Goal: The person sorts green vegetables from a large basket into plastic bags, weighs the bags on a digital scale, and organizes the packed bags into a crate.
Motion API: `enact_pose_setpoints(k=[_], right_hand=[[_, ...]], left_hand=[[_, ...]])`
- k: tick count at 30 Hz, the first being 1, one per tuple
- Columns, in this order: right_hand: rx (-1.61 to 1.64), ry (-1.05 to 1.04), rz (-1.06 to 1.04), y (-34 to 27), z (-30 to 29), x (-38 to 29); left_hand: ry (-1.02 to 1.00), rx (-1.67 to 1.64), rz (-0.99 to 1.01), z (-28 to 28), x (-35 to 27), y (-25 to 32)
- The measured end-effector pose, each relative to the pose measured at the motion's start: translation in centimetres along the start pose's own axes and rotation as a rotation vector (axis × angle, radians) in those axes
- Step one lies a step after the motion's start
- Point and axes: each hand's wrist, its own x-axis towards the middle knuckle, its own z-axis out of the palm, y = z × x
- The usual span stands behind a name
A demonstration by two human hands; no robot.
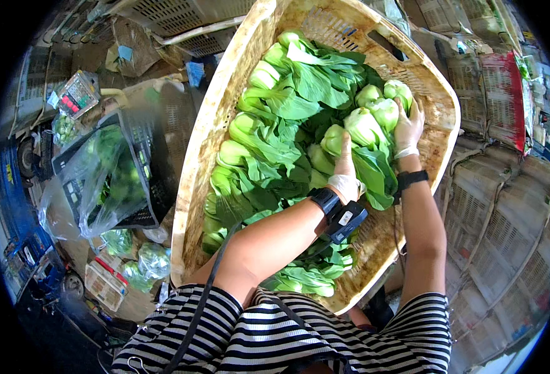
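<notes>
A large stained plastic crate point(426, 135) is spread before me, with green bok choy in it. My left hand point(345, 168), in a thin pale glove, presses its thumb along a cluster of bok choy heads point(363, 126). On the cluster's right side, my right hand point(408, 124), gloved too, curls around the outer heads. The pale stem ends face up and away from me, and the leaves hang toward my wrists. Along the crate's left wall lies a row of bok choy point(251, 126), stems to the left. More bok choy point(303, 276) lies beneath my left forearm, partly hidden.
To the left stands a black crate point(155, 187) with a clear plastic bag point(102, 187) over greens. Bagged vegetables point(151, 262) and a small crate with a red edge point(106, 280) lie on the floor. Stacked pale crates point(494, 205) line the right side. A cable point(209, 290) runs over my left arm.
</notes>
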Motion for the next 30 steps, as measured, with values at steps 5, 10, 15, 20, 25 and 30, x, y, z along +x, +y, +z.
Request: enact_pose_setpoints(k=[5, 10, 15, 20, 25, 30], right_hand=[[0.080, -0.236, 0.238, 0.0, -2.6, 1.0], [0.609, -0.814, 0.581, -1.9, -3.0, 4.0], [0.713, -0.401, 0.296, 0.7, -0.7, -1.6], [0.788, -0.459, 0.373, 0.8, -1.7, -2.1], [0.598, -0.452, 0.321, 1.5, -0.2, -1.1], [0.824, -0.227, 0.427, -1.5, -3.3, -6.0]], left_hand=[[-0.063, 0.038, 0.030, -1.5, 1.0, -0.6], [-0.063, 0.136, -0.015, -1.0, 0.1, 0.4], [0.083, 0.334, 0.262, -1.9, -0.5, -0.6], [0.201, 0.377, 0.279, -1.3, -1.6, -1.0], [0.219, 0.350, 0.169, -0.4, 0.6, -0.6], [0.209, 0.355, 0.336, -2.5, -0.5, -2.9]])
